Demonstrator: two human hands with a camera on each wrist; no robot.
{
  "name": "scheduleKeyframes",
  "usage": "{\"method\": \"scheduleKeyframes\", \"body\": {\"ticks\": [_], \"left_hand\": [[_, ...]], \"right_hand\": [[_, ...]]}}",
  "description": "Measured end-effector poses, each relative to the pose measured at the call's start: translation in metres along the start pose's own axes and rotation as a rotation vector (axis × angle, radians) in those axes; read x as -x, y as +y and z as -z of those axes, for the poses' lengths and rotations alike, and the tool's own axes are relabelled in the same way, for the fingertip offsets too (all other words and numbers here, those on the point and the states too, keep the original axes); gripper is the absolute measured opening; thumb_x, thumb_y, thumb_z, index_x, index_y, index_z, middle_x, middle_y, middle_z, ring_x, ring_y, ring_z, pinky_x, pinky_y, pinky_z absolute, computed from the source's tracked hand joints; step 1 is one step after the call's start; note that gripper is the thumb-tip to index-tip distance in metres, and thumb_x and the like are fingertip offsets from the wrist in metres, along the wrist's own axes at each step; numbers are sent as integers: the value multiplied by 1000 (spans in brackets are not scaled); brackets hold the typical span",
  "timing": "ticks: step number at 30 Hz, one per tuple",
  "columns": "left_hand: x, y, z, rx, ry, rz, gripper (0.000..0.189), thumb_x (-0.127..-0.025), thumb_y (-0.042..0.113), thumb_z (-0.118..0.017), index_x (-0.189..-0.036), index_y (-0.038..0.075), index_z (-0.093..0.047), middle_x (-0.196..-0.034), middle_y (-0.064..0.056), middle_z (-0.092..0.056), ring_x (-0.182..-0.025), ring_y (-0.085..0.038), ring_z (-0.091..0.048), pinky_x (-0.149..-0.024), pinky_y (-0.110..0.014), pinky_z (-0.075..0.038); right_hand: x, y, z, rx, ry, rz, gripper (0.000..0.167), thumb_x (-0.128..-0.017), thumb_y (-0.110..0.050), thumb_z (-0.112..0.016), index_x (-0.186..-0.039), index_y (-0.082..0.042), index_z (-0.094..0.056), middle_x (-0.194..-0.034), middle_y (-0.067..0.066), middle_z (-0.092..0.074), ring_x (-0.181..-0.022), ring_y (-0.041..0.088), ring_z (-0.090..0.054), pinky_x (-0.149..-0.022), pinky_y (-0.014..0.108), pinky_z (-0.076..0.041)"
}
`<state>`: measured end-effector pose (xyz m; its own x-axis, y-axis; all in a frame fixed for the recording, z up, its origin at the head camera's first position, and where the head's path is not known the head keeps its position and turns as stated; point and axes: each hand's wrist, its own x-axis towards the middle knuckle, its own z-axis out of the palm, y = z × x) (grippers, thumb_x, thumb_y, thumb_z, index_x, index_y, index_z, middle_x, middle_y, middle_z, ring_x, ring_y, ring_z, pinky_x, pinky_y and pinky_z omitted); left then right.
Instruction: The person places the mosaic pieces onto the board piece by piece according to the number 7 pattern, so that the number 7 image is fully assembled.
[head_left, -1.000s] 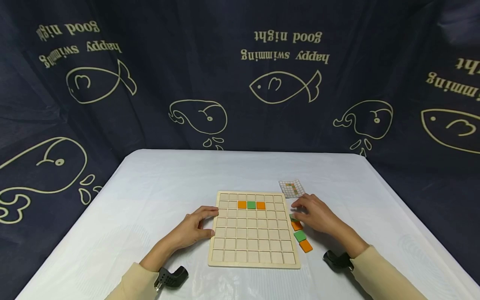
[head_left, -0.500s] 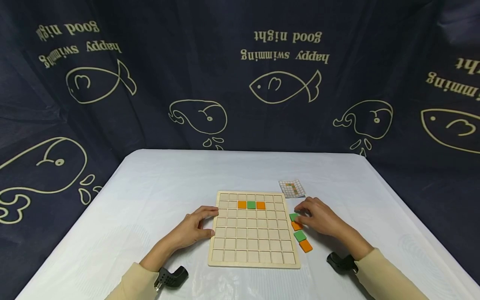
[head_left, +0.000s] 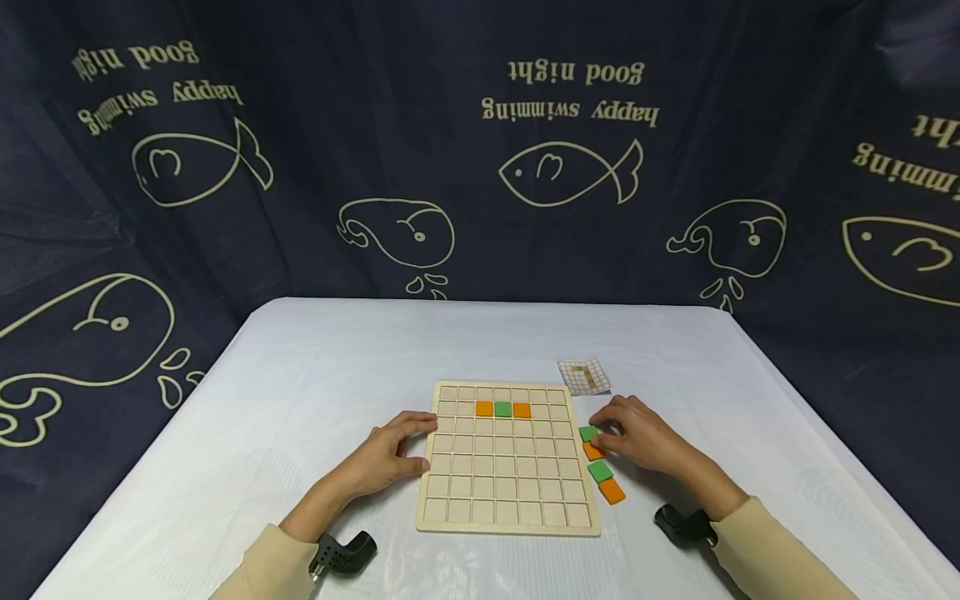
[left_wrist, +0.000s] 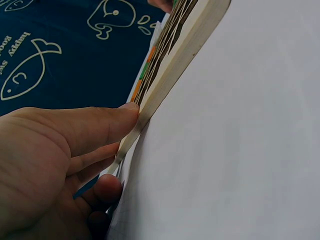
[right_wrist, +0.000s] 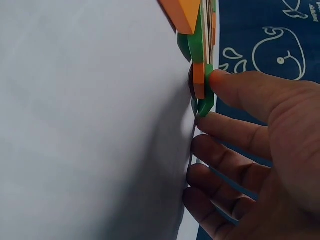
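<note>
A light wooden grid board (head_left: 495, 467) lies on the table, with an orange tile (head_left: 484, 409), a green tile (head_left: 502, 409) and another orange tile (head_left: 522, 410) side by side in one row. My left hand (head_left: 390, 454) rests against its left edge; the left wrist view shows the thumb (left_wrist: 125, 117) touching the rim. Right of the board, my right hand (head_left: 633, 429) is beside a loose green tile (head_left: 587, 433), its fingers loosely bent. The right wrist view has the thumb (right_wrist: 230, 85) close against that tile; whether it touches is unclear. An orange tile (head_left: 593, 451) is partly under the thumb.
Nearer me lie another green tile (head_left: 600, 472) and an orange tile (head_left: 612, 492). A pattern card (head_left: 584, 377) with a printed grid is beyond the board's far right corner. A white cloth (head_left: 337, 350) covers the table; a dark curtain (head_left: 300, 250) hangs behind.
My right hand has drawn slightly back to the right, uncovering more of the far green tile, and stays there in the last half second. My left hand and the board have not moved.
</note>
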<state>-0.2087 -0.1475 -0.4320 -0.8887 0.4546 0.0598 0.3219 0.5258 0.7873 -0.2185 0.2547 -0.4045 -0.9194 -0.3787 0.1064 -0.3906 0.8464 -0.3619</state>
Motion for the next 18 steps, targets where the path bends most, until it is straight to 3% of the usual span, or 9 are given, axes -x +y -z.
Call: {"method": "scheduleKeyframes", "body": {"ticks": [18], "left_hand": [[0, 0, 0, 2, -3, -8, 55, -82, 15, -72, -133, 8, -53, -144, -2, -44, -142, -29, -28, -107, -70, 1]], "right_hand": [[3, 1, 1, -43, -9, -6, 18, -84, -23, -70, -99, -13, -71, -87, -3, -57, -81, 13, -40, -67, 25, -33]]}}
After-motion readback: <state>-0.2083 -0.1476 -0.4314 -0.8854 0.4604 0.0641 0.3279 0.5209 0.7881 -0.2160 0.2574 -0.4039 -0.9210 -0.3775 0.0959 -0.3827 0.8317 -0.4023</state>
